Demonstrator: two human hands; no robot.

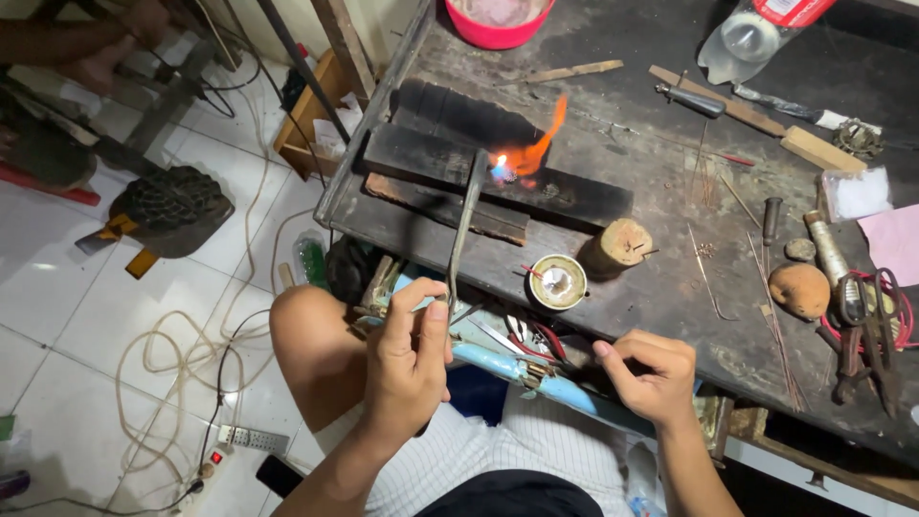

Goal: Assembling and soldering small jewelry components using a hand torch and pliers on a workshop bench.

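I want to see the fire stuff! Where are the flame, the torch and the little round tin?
flame [536, 148], head view, its orange middle.
torch [464, 225], head view, middle of its metal tube.
round tin [558, 281], head view, its shiny inside.

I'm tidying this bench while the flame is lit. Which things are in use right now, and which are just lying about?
In use:
left hand
torch
flame
charred block
right hand

Lying about:
pink bowl
wooden stump
round tin
scissors
wooden sticks
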